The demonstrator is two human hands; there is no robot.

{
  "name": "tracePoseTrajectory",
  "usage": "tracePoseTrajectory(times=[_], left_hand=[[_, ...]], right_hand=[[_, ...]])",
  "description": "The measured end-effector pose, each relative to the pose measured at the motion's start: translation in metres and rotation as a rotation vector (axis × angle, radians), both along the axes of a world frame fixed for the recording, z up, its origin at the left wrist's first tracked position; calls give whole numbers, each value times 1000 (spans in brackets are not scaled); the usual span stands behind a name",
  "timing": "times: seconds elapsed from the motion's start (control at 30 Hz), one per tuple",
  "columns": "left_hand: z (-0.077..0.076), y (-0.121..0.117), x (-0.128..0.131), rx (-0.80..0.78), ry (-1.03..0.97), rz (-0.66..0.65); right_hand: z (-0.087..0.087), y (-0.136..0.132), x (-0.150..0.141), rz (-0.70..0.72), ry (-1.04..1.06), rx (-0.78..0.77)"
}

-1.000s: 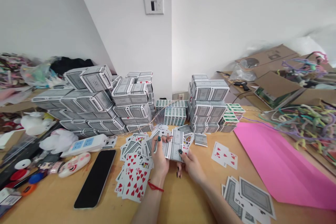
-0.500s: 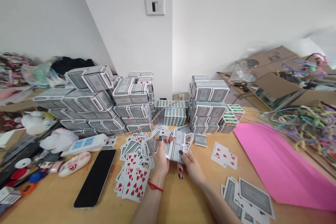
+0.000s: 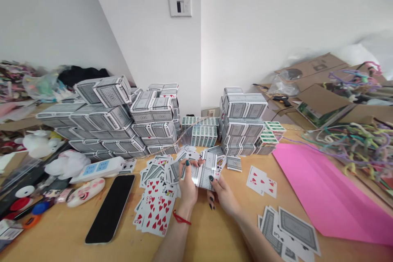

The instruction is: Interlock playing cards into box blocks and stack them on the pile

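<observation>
Between my hands are grey-backed playing cards [image 3: 206, 172], backs facing up and joined edge to edge. My left hand [image 3: 188, 184] is closed on their left side, thumb on top and fingers partly hidden. Gripping the lower right edge is my right hand [image 3: 221, 194], its thumb on the card back and other fingers beneath. To the left, loose playing cards [image 3: 158, 208] lie in an overlapping spread, several hearts face up. Past my hands, more cards [image 3: 190, 153] lie scattered, and a small grey-backed pile [image 3: 234, 163] sits to the right.
Stacked blocks of folded cards rise at left [image 3: 107, 118] and right [image 3: 245, 106], with green card boxes [image 3: 204, 135] between. A phone [image 3: 110, 208], a power strip [image 3: 98, 168], pink paper [image 3: 325, 192], face-up hearts [image 3: 258, 180] and more cards [image 3: 294, 229] lie around.
The whole view has shifted very slightly. My hands keep the same hold on the cards, with no visible change in them.
</observation>
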State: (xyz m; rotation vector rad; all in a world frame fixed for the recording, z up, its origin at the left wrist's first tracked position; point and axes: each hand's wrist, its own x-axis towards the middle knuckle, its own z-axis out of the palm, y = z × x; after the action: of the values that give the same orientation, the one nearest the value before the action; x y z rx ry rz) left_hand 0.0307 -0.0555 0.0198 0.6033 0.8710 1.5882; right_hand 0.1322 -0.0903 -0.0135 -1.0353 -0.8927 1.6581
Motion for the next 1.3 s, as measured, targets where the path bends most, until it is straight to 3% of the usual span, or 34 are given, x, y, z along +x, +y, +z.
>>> tracePoseTrajectory(times=[0.2,0.5,0.77,0.97,1.17,1.3], left_hand=[[2,-1,-2,54,67,-114],[-21,7,-7,-48,293,-174],[-19,4,-13,-24,411,-249],[-16,3,-14,-3,361,-335],[-16,4,-14,90,451,-204],[-18,3,-14,152,792,-179]], right_hand=[[2,4,0,-43,-27,46],[5,6,10,-61,-58,56],[-1,6,12,-56,-102,82],[-4,9,15,-54,-95,70],[5,14,25,-131,-82,77],[14,13,29,-127,-69,74]])
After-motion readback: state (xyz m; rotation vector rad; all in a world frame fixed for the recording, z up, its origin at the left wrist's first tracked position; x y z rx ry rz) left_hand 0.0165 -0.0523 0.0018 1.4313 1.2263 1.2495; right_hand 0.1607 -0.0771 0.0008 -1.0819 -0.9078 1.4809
